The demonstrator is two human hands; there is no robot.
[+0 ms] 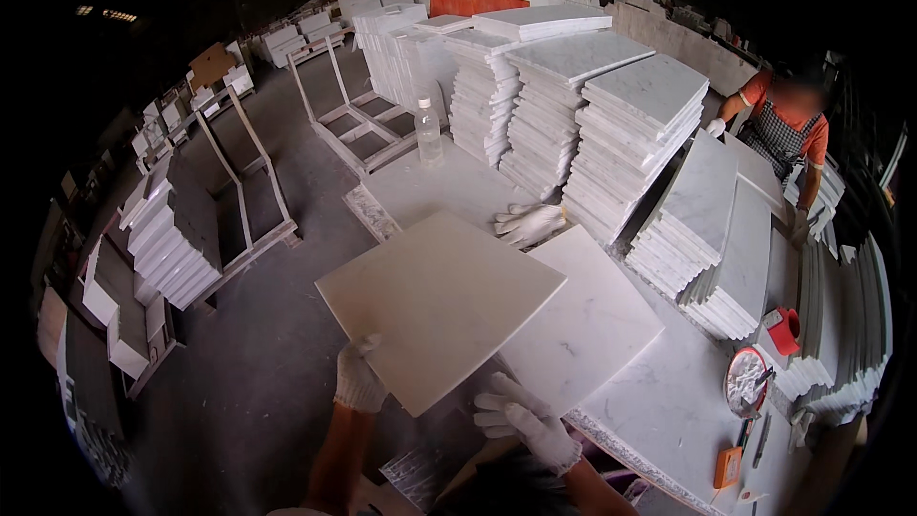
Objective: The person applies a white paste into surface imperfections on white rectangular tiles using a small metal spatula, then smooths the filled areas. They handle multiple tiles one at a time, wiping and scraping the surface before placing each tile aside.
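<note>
The left hand [361, 377], in a white knitted glove, pinches the left near edge of a square beige-grey tile [439, 311], with the thumb over the upper face; the fingers beneath are hidden. The tile lies in front of the person, its near corner pointing at the body and its right side overlapping a white veined slab [597, 325] on the workbench [659, 416] (whether its far part rests there or hangs just above, I cannot tell). The right hand [525, 425], also gloved, holds nothing visible; its fingers are loosely spread just beside the tile's near right edge, seemingly apart from it.

Just past the tile, a crumpled pair of white gloves [528, 224] lies by the foot of the tall slab stacks [621, 143]. A clear bottle [429, 139] stands upright at the bench's far left corner. Toward the right end of the bench are a red tape roll [783, 331], a round tub [743, 384] with a red rim and an orange tape measure [728, 467]. Behind more piled slabs on the right, a co-worker [785, 119] in an orange shirt and checked apron reaches down to the stone. On the left, a row of tiles [177, 229] leans on a low wooden frame [250, 258]
</note>
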